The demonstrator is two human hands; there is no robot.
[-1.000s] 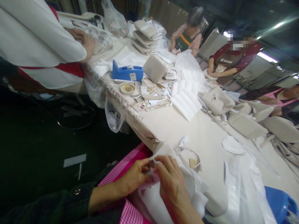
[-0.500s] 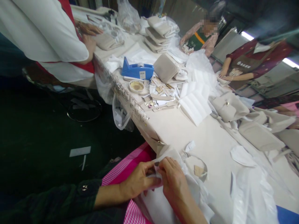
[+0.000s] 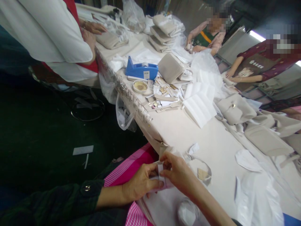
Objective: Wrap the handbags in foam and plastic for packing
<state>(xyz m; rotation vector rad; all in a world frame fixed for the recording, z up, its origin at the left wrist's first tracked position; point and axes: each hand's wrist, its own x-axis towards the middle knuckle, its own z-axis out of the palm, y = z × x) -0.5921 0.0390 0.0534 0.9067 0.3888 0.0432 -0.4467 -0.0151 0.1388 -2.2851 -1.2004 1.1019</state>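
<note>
At the table's near edge, my left hand [image 3: 138, 182] pinches the edge of a pale beige bag [image 3: 162, 204] that leans against my lap. Between my two hands shows a small white strip [image 3: 160, 169], its lower end by my left thumb. My right hand [image 3: 177, 172] is curled at the strip's upper end, thumb and fingers closed together there; its grip is partly hidden. Below my right forearm lies a crumpled white wad [image 3: 188, 212]. A thin strap with a tan tag [image 3: 202, 173] rests on the table to the right.
A blue tape dispenser [image 3: 142, 69], a roll of tape [image 3: 140, 86] and white foam sheets [image 3: 199, 105] lie farther up the table [image 3: 174, 128]. Beige bags [image 3: 235, 108] crowd the right. Clear plastic [image 3: 258, 191] lies near right. Several co-workers stand around the table.
My right hand has shifted up, its wrist swinging right, and the white strip now shows between my hands. White sheeting under my right forearm gives way to the beige surface and wad.
</note>
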